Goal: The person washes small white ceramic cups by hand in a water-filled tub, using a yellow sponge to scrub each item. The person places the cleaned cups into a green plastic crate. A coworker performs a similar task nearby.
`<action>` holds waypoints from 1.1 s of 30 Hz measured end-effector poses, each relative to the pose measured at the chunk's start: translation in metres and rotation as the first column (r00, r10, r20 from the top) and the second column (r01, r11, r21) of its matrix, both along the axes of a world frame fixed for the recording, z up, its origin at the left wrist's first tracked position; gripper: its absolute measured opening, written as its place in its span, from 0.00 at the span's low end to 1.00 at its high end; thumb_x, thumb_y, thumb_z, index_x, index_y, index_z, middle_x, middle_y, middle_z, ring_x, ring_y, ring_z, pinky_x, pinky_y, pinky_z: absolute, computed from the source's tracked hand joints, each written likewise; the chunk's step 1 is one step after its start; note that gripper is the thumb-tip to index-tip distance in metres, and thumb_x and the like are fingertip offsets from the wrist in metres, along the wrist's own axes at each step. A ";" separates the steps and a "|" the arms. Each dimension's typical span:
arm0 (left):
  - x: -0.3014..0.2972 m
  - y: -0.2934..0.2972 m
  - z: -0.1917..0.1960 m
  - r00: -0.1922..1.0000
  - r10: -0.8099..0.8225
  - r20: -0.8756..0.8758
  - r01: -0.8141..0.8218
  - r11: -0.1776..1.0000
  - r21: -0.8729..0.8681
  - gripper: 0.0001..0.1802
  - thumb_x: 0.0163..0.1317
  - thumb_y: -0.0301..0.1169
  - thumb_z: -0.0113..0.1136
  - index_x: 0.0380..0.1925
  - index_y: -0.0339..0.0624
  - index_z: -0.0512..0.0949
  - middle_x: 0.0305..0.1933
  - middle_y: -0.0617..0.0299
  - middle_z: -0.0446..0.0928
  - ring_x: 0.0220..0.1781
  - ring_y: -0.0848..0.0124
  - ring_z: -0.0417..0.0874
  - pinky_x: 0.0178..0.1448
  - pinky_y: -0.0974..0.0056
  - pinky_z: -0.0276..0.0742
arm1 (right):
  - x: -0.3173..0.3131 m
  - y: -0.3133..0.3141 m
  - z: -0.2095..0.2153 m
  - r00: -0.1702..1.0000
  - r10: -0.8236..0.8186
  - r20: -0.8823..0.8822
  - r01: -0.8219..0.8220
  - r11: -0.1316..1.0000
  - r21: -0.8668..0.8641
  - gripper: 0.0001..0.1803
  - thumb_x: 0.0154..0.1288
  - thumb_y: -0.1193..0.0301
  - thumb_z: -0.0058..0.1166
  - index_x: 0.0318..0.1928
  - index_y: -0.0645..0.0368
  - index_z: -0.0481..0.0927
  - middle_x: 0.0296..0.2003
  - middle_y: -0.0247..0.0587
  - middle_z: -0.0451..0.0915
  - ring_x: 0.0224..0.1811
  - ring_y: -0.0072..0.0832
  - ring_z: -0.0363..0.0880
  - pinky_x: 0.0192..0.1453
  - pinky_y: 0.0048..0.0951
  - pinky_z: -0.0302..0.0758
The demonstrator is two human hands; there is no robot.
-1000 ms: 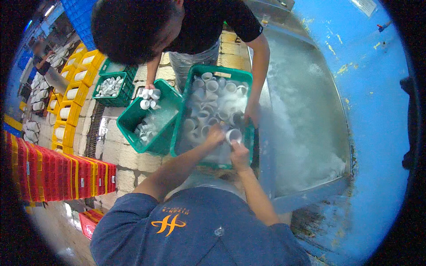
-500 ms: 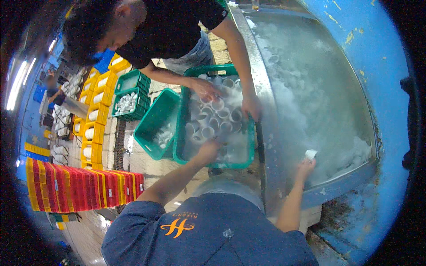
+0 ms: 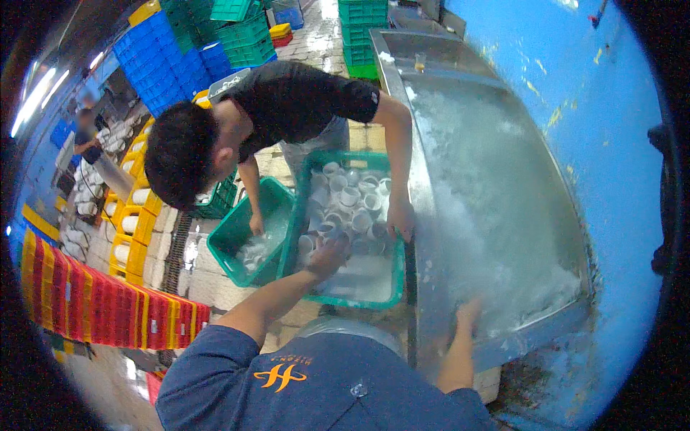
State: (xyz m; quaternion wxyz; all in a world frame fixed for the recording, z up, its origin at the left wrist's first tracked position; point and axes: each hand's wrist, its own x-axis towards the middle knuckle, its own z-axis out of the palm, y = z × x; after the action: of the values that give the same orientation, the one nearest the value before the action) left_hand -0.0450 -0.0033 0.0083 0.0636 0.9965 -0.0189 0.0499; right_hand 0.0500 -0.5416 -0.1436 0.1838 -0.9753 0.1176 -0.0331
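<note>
Short white tube-like rings (image 3: 350,196) are heaped in a green crate (image 3: 352,302), in cloudy, whitish liquid. My left hand (image 3: 330,257) is down at the near left of the heap, its fingers curled over a white ring and partly hidden among the others. Over the near edge of a metal tank (image 3: 424,287) on the right, my right hand (image 3: 468,312) is smeared by motion. No ring shows in it, and its fingers cannot be made out. Whitish, misty liquid (image 3: 496,179) fills the tank.
Across from me a co-worker (image 3: 302,104) bends over, one hand in a second green crate (image 3: 215,248) of white pieces, the other at the ring crate's right rim. Red and yellow stacked crates (image 3: 108,298) stand at left, with yellow crates (image 3: 131,233) behind. A blue wall (image 3: 618,215) borders the tank.
The view has shifted. My right hand has come back toward the tank's near edge, and its white ring no longer shows. The co-worker's one hand has moved from the ring crate into the second crate.
</note>
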 end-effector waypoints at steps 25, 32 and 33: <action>-0.002 0.000 0.007 0.732 -0.202 -0.651 -0.612 -0.616 -0.497 0.17 0.67 0.41 0.58 0.51 0.45 0.80 0.39 0.59 0.85 0.37 0.63 0.86 0.39 0.57 0.81 | -0.001 0.357 0.013 0.623 0.547 -0.560 -0.380 0.836 0.395 0.33 0.66 0.44 0.54 0.59 0.59 0.80 0.51 0.51 0.84 0.46 0.45 0.85 0.49 0.47 0.80; -0.011 -0.009 0.010 0.763 -0.248 -0.597 -0.631 -0.490 -0.602 0.17 0.69 0.38 0.55 0.54 0.44 0.77 0.36 0.58 0.84 0.31 0.60 0.84 0.33 0.54 0.81 | -0.036 0.370 0.046 0.801 0.509 -0.316 -0.194 0.718 0.668 0.29 0.73 0.51 0.48 0.64 0.56 0.75 0.50 0.48 0.82 0.45 0.44 0.83 0.47 0.43 0.78; -0.016 -0.012 0.011 0.766 -0.259 -0.589 -0.635 -0.448 -0.629 0.17 0.69 0.37 0.54 0.54 0.44 0.77 0.35 0.57 0.83 0.31 0.60 0.84 0.32 0.53 0.81 | -0.044 0.370 0.070 0.827 0.495 -0.266 -0.178 0.680 0.711 0.29 0.73 0.52 0.47 0.67 0.55 0.73 0.46 0.47 0.83 0.40 0.43 0.83 0.40 0.43 0.79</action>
State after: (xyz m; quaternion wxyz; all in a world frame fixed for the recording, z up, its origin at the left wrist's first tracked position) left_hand -0.0606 -0.0151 0.0194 0.8453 0.4135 0.2581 -0.2188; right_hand 0.0057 -0.1717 -0.0739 0.4868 -0.8316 -0.0270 0.2661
